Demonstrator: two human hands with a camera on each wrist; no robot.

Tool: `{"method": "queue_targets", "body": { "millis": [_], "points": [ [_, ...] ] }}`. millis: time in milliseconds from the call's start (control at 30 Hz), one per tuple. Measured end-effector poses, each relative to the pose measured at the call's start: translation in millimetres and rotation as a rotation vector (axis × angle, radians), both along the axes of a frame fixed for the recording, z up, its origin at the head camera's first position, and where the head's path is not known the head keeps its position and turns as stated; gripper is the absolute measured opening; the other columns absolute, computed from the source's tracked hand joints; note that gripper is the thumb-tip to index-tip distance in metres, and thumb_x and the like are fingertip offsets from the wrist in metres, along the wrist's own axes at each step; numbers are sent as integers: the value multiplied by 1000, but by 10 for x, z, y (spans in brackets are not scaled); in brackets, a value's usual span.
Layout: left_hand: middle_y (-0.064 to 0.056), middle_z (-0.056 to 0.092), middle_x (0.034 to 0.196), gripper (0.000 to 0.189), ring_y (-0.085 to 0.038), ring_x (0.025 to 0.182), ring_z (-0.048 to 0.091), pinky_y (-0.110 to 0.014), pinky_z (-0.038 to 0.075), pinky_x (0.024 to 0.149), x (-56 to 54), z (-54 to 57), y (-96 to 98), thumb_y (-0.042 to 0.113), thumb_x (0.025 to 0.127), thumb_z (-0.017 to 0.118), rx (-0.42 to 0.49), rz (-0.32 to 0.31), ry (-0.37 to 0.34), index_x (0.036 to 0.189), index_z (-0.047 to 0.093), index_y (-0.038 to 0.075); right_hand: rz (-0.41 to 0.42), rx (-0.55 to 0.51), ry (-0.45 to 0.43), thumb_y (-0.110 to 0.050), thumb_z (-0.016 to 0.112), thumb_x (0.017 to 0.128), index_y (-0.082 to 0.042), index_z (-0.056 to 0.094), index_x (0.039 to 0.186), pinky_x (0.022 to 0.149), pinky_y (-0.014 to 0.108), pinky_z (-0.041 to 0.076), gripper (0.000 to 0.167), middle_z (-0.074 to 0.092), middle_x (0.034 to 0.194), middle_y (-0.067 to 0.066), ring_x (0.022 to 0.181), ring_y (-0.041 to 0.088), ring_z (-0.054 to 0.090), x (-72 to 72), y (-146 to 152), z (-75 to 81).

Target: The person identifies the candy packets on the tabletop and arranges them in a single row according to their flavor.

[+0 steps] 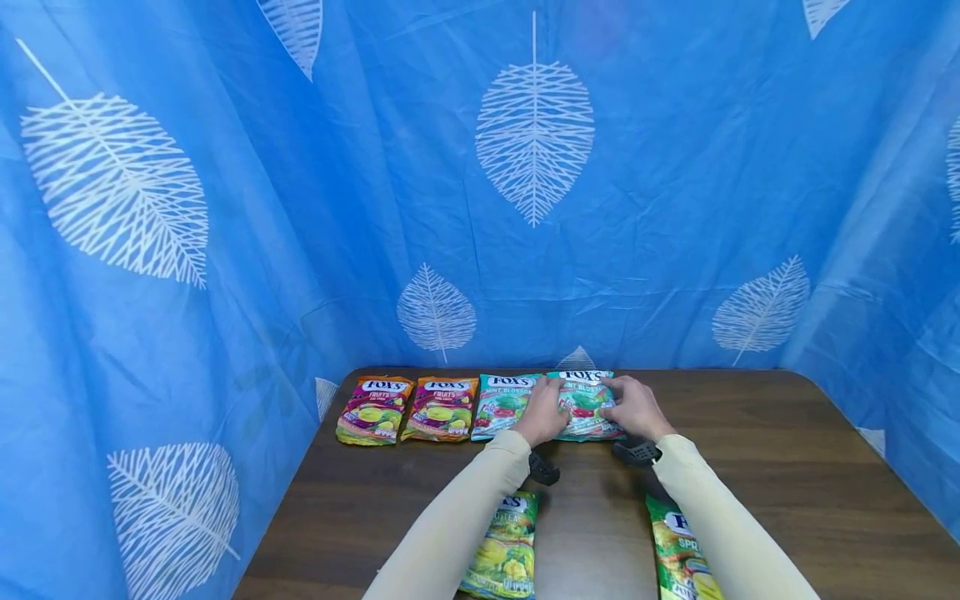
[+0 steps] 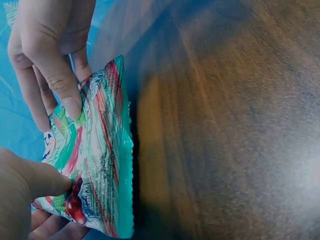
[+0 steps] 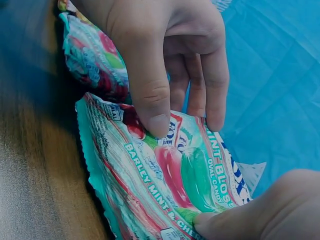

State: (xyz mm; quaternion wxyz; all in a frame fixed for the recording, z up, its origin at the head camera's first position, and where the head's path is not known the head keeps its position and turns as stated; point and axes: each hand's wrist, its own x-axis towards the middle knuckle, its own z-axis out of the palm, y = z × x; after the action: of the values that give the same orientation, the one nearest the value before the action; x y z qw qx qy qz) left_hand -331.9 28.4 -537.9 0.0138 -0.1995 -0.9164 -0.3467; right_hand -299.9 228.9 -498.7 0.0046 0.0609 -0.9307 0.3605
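A turquoise Fox's mint blossom candy bag (image 1: 583, 407) lies at the back of the table, the right end of a row. My left hand (image 1: 546, 415) holds its left side and my right hand (image 1: 636, 408) its right side. In the left wrist view, the left thumb presses the front of the candy bag (image 2: 107, 155), and the right hand (image 2: 50, 50) is at the opposite side. From the right wrist, the left hand (image 3: 150, 55) shows with its thumb on the candy bag (image 3: 165, 175); only part of the right hand (image 3: 270, 212) appears.
Left of the held bag lie another mint blossom bag (image 1: 495, 408) and two orange-purple fruits bags (image 1: 375, 410) (image 1: 441, 410). Nearer are a yellow-green bag (image 1: 504, 550) and a green bag (image 1: 678, 554), both partly behind the sleeves. A blue leaf-print curtain (image 1: 637, 275) surrounds the wooden table (image 1: 757, 450).
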Motion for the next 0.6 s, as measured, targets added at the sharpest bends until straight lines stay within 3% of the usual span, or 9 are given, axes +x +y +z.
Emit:
{"method": "queue_targets", "body": {
  "millis": [100,367,600],
  "points": [
    [-21,54,151,59,-37,149,47,-45,47,117,51,75,-23,5,98,77,-31,12,-23,154,57,0,-13,-4,-9,0,81,93,14,58,147,101,63,53,61,51,149,41,120,50,63,-7,-20,-23],
    [-23,53,149,57,-38,147,49,-47,48,116,200,263,-27,0,99,73,-62,25,-71,153,56,-2,-31,8,-22,0,80,95,14,57,149,103,63,53,61,51,150,40,122,49,63,-30,-38,-85],
    [-21,55,146,55,-35,139,55,-43,51,112,219,274,-12,3,101,73,-113,38,-44,154,56,-2,-26,16,-10,0,80,94,14,58,148,103,64,52,59,52,151,40,125,50,62,-43,-36,-102]
  ]
}}
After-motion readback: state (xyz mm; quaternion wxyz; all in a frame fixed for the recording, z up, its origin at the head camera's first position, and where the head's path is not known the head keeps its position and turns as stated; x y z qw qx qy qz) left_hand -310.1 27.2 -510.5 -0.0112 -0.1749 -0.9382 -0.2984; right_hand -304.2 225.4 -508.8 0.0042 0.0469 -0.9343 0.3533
